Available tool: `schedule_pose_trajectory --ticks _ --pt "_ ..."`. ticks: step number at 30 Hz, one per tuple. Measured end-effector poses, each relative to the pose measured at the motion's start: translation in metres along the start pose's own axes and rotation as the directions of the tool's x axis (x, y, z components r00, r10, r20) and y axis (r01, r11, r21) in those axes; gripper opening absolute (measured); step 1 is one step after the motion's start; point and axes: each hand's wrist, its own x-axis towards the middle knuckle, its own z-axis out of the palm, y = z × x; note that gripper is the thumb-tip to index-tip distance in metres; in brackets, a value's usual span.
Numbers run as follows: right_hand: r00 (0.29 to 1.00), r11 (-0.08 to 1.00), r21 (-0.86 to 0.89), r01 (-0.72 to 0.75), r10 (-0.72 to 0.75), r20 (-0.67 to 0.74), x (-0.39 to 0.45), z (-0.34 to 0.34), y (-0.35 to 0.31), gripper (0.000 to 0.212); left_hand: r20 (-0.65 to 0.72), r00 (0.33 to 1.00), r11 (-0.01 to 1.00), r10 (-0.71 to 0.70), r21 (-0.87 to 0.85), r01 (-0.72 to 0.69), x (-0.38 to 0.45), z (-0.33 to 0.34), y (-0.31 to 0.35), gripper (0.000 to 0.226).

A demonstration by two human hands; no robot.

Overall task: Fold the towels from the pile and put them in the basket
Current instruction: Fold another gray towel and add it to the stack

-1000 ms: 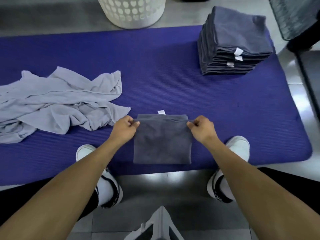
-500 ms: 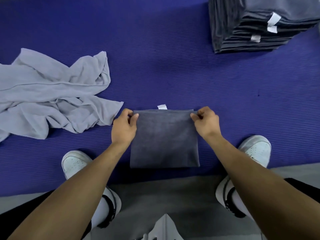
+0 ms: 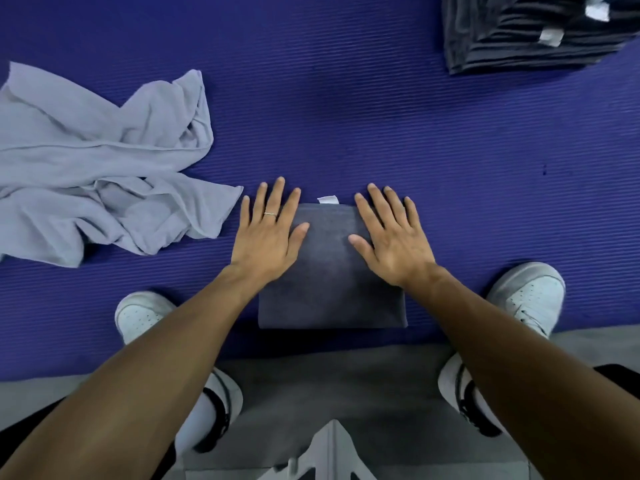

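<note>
Matt grey cloth towel (image 3: 332, 271) on ribbed foam mat (image 3: 381, 133).

Ribbed purple mat (image 3: 346, 116) over grey floor (image 3: 329, 382), white sneakers (image 3: 530, 299) at its near edge.

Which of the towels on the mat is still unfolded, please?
The light grey towel at the left, lying crumpled and spread. The dark grey towel under both hands is folded square, and the stack at far right is folded too.

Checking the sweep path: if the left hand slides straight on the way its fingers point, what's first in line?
Nothing close. The left hand lies flat on the folded dark towel, fingers pointing away over bare purple mat. The crumpled light towel lies off to its left, outside that line. The way looks free to the frame edge.
</note>
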Motion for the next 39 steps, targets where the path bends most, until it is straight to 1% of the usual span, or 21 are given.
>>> schedule_pose_trajectory --ticks 1,3,5,7,10,14,16,18,20,21,24,25,27,29,31,33,36,39 --pt "1.0 1.0 0.011 -0.01 0.01 0.018 -0.001 -0.006 -0.002 0.071 0.018 1.0 1.0 -0.014 -0.023 0.015 -0.001 -0.005 0.004 0.066" --pt "1.0 1.0 0.02 -0.011 0.01 0.009 0.001 -0.018 -0.004 0.067 0.05 0.998 0.997 -0.027 -0.068 0.03 0.0 -0.017 0.009 0.063" --pt "0.999 0.998 0.057 0.003 -0.005 0.036 0.005 -0.033 -0.001 0.06 0.086 0.996 0.993 -0.009 -0.12 0.019 0.004 -0.033 0.006 0.058" --pt "0.992 0.993 0.116 -0.018 0.003 0.126 0.012 -0.049 0.006 0.053 0.173 0.985 0.984 -0.004 -0.174 0.035 0.013 -0.052 0.0 0.051" --pt "0.957 0.984 0.158 -0.084 0.035 0.288 0.021 -0.073 0.012 0.045 0.308 0.951 0.973 -0.011 -0.215 0.081 0.03 -0.073 -0.006 0.04" --pt "0.921 0.975 0.171 -0.145 0.07 0.384 0.023 -0.081 0.015 0.037 0.408 0.913 0.966 0.005 -0.238 0.101 0.041 -0.084 -0.005 0.033" --pt "0.912 0.947 0.251 -0.202 0.089 0.401 0.023 -0.082 0.017 0.036 0.436 0.9 0.958 0.001 -0.258 0.124 0.041 -0.085 -0.006 0.029" --pt "0.907 0.904 0.346 -0.251 0.095 0.41 0.024 -0.085 0.021 0.03 0.461 0.887 0.94 -0.007 -0.299 0.163 0.041 -0.086 -0.009 0.026" --pt "0.901 0.872 0.402 -0.279 0.093 0.423 0.025 -0.087 0.026 0.025 0.496 0.869 0.925 -0.001 -0.329 0.189 0.039 -0.089 -0.01 0.025" --pt "0.896 0.857 0.421 -0.297 0.097 0.434 0.026 -0.088 0.029 0.027 0.515 0.857 0.913 0.0 -0.35 0.21 0.039 -0.091 -0.011 0.024" --pt "0.867 0.835 0.429 -0.345 0.109 0.486 0.031 -0.095 0.033 0.041 0.55 0.835 0.841 0.011 -0.457 0.29 0.037 -0.097 -0.013 0.018" --pt "0.855 0.842 0.409 -0.351 0.11 0.507 0.033 -0.098 0.034 0.04 0.558 0.83 0.835 0.02 -0.466 0.292 0.037 -0.099 -0.013 0.016" --pt "0.824 0.854 0.375 -0.362 0.105 0.557 0.031 -0.105 0.037 0.03 0.583 0.812 0.831 0.037 -0.47 0.3 0.034 -0.105 -0.013 0.013" --pt "0.816 0.839 0.41 -0.359 0.069 0.574 0.024 -0.116 0.039 0.021 0.608 0.792 0.814 0.055 -0.487 0.317 0.029 -0.113 -0.014 0.014" --pt "0.833 0.814 0.469 -0.343 0.033 0.552 0.013 -0.129 0.04 0.015 0.613 0.786 0.809 0.081 -0.502 0.307 0.022 -0.126 -0.013 0.018" --pt "0.85 0.795 0.509 -0.33 0.017 0.526 0.001 -0.145 0.041 0.013 0.584 0.805 0.805 0.105 -0.525 0.276 0.014 -0.142 -0.01 0.02" --pt "0.886 0.787 0.538 -0.301 0.021 0.464 -0.018 -0.172 0.044 0.011 0.475 0.871 0.775 0.122 -0.595 0.216 0.0 -0.168 0.0 0.02" --pt "0.929 0.785 0.561 -0.261 0.046 0.367 -0.044 -0.205 0.047 0.01 0.331 0.936 0.758 0.121 -0.639 0.128 -0.015 -0.197 0.021 0.019"
